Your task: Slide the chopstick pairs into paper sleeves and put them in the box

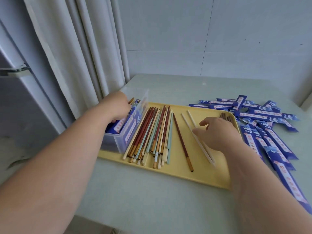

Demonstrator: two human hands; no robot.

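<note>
While the left grip (116, 107), fingers hidden and its hold not to be told, is sunk in the box (116, 144) at centre left, the white pair (208, 155) on the tray (177, 174), touched by the spread-open right grip (219, 132), should be pinched with tips aligned.

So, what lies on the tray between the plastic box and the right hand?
Head view: a heap of loose chopsticks beside the box, then a lone dark red chopstick, then the white pair under the right hand.
</note>
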